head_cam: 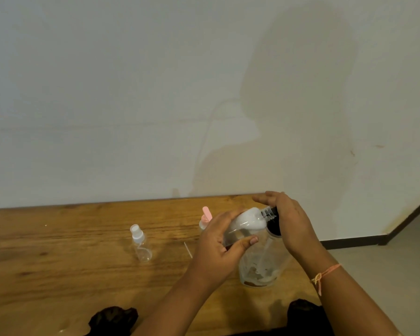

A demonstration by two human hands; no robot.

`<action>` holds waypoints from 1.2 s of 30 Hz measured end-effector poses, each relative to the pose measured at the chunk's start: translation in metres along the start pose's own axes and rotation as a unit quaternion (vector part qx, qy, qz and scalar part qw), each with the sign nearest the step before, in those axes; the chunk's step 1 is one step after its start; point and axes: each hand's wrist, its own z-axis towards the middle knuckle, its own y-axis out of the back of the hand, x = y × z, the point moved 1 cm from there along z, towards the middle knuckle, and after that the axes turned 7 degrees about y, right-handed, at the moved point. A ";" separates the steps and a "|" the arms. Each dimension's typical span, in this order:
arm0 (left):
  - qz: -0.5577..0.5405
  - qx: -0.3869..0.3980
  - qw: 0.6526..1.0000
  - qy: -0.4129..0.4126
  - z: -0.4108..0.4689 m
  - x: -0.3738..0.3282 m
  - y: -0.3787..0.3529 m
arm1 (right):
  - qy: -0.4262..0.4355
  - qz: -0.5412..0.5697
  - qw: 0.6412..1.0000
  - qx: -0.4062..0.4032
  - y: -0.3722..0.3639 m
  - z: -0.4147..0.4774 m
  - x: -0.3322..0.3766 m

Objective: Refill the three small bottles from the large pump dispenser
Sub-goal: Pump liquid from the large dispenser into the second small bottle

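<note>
Left hand (218, 241) grips a small bottle (245, 225), tilted, white lotion inside, open neck at the pump head. Right hand (289, 221) is cupped over the pump of the large dispenser (262, 265), just below the grip and nearly empty. Left of the grip: spray bottle (141, 246) looks empty; pink-capped bottle (205, 218) mostly hidden, fill unknown. Judging: one filling, up to two left.

I see soft, dim, warm light coming from behind, casting a broad faint shadow (298, 105) on the wall (107, 93) toward one o'clock. Overall focus is soft, with wide-angle bending near the edges and no glare.
</note>
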 end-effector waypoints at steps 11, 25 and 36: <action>0.008 -0.006 1.000 -0.005 0.002 0.004 0.000 | -0.009 0.013 1.000 0.013 0.001 0.002 0.006; 0.007 -0.008 1.000 0.000 0.001 -0.001 0.002 | 0.025 -0.007 0.999 0.024 0.003 0.000 0.010; -0.062 0.007 0.996 0.058 -0.004 0.001 -0.001 | -0.020 0.059 0.998 0.013 0.001 0.001 0.009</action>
